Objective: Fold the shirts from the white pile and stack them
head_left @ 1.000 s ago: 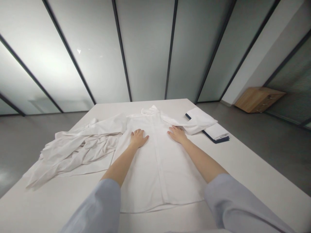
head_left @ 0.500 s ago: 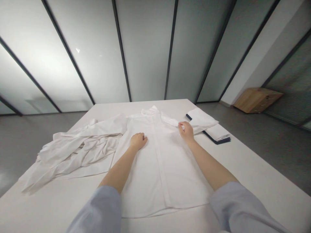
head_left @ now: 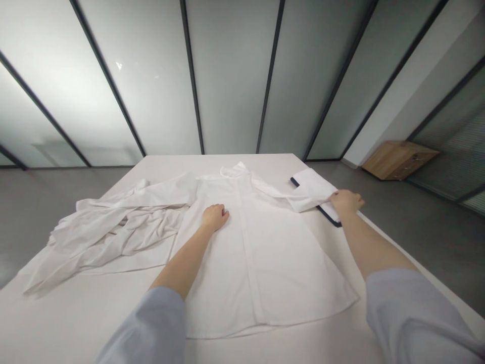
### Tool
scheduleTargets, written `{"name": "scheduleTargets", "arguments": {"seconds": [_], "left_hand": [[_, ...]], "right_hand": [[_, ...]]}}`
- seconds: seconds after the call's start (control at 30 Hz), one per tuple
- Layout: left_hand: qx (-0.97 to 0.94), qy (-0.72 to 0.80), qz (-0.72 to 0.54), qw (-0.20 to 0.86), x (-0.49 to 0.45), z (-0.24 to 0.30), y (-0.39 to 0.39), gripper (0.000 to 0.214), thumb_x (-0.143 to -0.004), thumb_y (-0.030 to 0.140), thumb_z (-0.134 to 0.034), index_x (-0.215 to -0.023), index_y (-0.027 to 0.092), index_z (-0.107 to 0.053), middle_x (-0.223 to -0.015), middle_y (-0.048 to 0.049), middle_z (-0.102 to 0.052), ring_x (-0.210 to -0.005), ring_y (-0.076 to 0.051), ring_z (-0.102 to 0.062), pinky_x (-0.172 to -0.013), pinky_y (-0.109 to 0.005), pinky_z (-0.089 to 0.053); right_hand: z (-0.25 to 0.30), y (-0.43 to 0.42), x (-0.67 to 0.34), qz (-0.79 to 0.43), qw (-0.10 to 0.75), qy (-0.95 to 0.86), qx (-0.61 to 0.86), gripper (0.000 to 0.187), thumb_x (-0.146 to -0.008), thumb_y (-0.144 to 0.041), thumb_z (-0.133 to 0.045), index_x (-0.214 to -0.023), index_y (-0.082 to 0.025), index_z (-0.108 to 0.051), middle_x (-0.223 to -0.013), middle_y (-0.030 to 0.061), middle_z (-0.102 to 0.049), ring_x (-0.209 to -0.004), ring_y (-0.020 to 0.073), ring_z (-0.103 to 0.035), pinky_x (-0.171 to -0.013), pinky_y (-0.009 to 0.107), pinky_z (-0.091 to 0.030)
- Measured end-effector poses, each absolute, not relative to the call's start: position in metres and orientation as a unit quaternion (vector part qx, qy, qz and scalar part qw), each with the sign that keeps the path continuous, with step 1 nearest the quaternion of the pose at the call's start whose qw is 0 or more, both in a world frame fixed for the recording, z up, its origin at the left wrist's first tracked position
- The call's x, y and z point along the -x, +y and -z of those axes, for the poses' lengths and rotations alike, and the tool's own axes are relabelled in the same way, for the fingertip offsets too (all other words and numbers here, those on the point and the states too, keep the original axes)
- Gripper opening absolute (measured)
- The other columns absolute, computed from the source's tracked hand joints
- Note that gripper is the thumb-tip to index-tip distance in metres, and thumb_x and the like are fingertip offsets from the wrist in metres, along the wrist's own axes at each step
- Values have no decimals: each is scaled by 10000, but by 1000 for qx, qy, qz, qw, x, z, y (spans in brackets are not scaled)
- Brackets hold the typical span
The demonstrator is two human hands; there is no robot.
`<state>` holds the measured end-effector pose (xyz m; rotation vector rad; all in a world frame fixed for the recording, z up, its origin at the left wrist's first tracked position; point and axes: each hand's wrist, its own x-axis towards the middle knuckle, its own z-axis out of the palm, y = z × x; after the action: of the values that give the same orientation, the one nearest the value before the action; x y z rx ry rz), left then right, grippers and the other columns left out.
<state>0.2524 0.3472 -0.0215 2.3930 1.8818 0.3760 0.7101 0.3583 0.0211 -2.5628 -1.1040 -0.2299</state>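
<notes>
- The white button-front shirt (head_left: 250, 263) lies on the counter (head_left: 76, 323), its body spread flat with the placket running down the middle, the collar (head_left: 235, 170) toward the far edge and the hem toward the person.
- Its right-side sleeve (head_left: 276, 191) stretches out smooth and narrow, and its end lies across a folded white cloth (head_left: 312, 184).
- On the other side, a heap of creased white fabric (head_left: 113, 232) runs from the shoulder in soft, bunched folds and spreads over the counter.
- The left arm reaches forward, with the left forearm (head_left: 182, 263) bare and angled in toward the shirt's centre.
- The left hand (head_left: 214, 218) rests on the shirt front, its fingers loosely curled, not clenched and holding nothing.
- The right arm extends out to the side, past the shirt's edge.
- The right hand (head_left: 346, 201) sits at the near end of the folded cloth, touching it; whether it is pinching the cloth cannot be told.
- The folded cloth has a navy edge (head_left: 329, 215) along its side.
- Pale blue sleeves (head_left: 409, 313) cover both upper arms.
- Beyond the counter are a grey floor (head_left: 435, 242), a low wooden cabinet (head_left: 397, 161) and frosted glass panels (head_left: 231, 76) in thin black frames.
</notes>
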Motion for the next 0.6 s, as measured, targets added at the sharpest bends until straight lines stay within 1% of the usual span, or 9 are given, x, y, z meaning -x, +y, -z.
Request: {"name": "scheduleTargets", "arguments": {"seconds": [0.07, 0.13, 0.2, 0.3, 0.37, 0.43, 0.47, 0.53, 0.6], "left_hand": [[-779, 613, -123, 40, -252, 21, 347, 224, -864, 341, -451, -770, 202, -600, -838, -80, -673, -844, -220, -621, -738, -312, -426], [-778, 615, -124, 43, -252, 21, 347, 220, -865, 341, -454, -775, 205, -602, -844, -78, -674, -851, -214, -621, -745, -308, -426], [-777, 616, -123, 45, -252, 21, 347, 218, -866, 340, -456, -780, 205, -604, -853, -80, -676, -857, -214, -621, -752, -308, -427], [-777, 617, -119, 44, -252, 20, 346, 211, -864, 329, -459, -787, 203, -610, -861, -82, -679, -863, -214, -623, -760, -309, -430], [-777, 617, -117, 39, -252, 20, 346, 208, -862, 320, -459, -793, 201, -616, -864, -80, -683, -865, -214, -625, -760, -307, -433], [-778, 616, -119, 35, -253, 21, 346, 212, -862, 318, -458, -799, 200, -623, -863, -80, -686, -864, -214, -626, -760, -307, -437], [-779, 615, -120, 35, -253, 21, 346, 215, -863, 318, -458, -802, 199, -626, -861, -81, -686, -862, -214, -627, -761, -307, -439], [-780, 613, -122, 33, -253, 22, 346, 220, -864, 318, -455, -809, 197, -631, -859, -83, -687, -862, -215, -629, -762, -309, -442], [-780, 612, -123, 31, -252, 23, 347, 226, -866, 321, -454, -813, 196, -634, -860, -85, -686, -862, -216, -629, -763, -310, -442]], "right_hand": [[-21, 357, -712, 104, 175, -399, 894, 256, -843, -192, -486, -947, -100, -702, -1034, 258, -623, -1064, 342, -500, -841, 476, -331], [-22, 358, -712, 104, 179, -396, 895, 256, -840, -183, -488, -958, -106, -701, -1027, 265, -627, -1062, 346, -505, -833, 481, -336], [-24, 360, -712, 90, 174, -377, 905, 257, -817, -212, -532, -991, -116, -695, -1062, 259, -625, -1074, 353, -510, -839, 480, -351], [-27, 364, -710, 61, 156, -344, 924, 306, -778, -255, -592, -1039, -126, -685, -1118, 238, -620, -1096, 366, -517, -861, 483, -371], [-30, 366, -708, 53, 160, -343, 924, 312, -781, -213, -569, -1061, -137, -684, -1109, 221, -631, -1104, 356, -525, -881, 479, -370], [-32, 367, -705, 55, 183, -349, 917, 344, -797, -164, -518, -1103, -160, -673, -1109, 200, -638, -1110, 332, -533, -894, 465, -371], [-33, 368, -703, 58, 198, -348, 915, 366, -808, -168, -502, -1140, -170, -656, -1130, 194, -634, -1117, 324, -533, -900, 461, -374], [-33, 369, -699, 54, 214, -333, 917, 419, -822, -254, -521, -1222, -160, -603, -1196, 205, -605, -1140, 337, -522, -913, 471, -377], [-32, 369, -697, 40, 207, -318, 924, 565, -789, -390, -588, -1278, -110, -546, -1252, 249, -560, -1167, 379, -497, -933, 498, -364]]}}
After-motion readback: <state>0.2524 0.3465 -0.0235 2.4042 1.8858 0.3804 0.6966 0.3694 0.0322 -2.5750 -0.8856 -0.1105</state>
